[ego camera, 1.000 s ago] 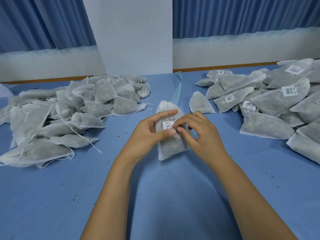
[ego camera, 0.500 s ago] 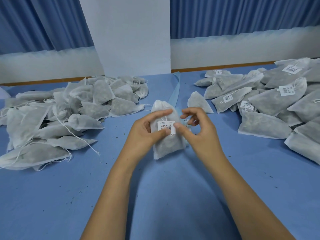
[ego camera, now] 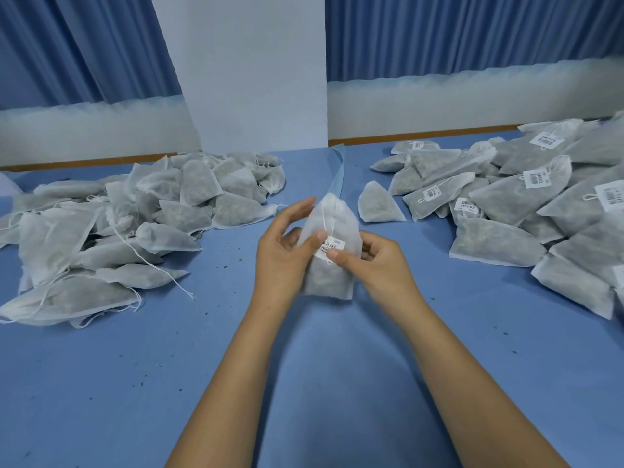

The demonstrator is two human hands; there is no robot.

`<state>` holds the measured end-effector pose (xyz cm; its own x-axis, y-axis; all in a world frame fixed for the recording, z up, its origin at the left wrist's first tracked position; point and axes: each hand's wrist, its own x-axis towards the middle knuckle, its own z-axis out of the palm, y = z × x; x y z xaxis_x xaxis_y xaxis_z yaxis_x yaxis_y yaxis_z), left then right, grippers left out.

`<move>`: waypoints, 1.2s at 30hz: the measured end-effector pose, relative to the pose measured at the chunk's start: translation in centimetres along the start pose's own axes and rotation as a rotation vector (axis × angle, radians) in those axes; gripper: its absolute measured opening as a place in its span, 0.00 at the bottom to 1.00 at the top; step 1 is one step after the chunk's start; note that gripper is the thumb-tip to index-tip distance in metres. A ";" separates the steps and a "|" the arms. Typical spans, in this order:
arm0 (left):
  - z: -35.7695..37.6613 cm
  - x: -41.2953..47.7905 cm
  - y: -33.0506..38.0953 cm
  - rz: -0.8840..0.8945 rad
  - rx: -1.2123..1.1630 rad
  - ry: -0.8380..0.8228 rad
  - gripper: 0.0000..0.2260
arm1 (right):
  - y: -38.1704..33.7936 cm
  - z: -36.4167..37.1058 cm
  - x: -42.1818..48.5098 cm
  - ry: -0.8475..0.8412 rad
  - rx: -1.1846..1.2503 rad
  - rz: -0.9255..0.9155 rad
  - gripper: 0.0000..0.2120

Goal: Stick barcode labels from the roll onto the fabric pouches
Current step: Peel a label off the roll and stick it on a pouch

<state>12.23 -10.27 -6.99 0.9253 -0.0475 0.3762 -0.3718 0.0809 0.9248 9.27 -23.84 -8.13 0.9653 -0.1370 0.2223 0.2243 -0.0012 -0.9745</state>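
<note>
Pouch (ego camera: 332,216) btwn L grip (ego camera: 280,253) & R grip (ego camera: 380,266), thumbs on label (ego camera: 335,245)

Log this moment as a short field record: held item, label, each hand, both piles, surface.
held item: white fabric drawstring pouch, held between both hands
label: small white barcode label on the pouch's front
left hand: grips the pouch, thumb on the label
right hand: grips the pouch, thumb at the label's lower edge
left pile: unlabelled grey-white fabric pouches
right pile: pouches bearing barcode labels
surface: blue cloth-covered table
</note>
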 end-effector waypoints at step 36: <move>11.7 -5.0 -2.8 -0.135 0.273 -0.219 0.07 | 0.5 -7.2 -2.6 0.307 0.127 0.158 0.17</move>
<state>7.81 -21.92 -10.79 0.9405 -0.2536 0.2262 -0.2814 -0.2076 0.9369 5.94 -30.59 -9.37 0.9087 -0.4164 0.0311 0.1089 0.1645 -0.9803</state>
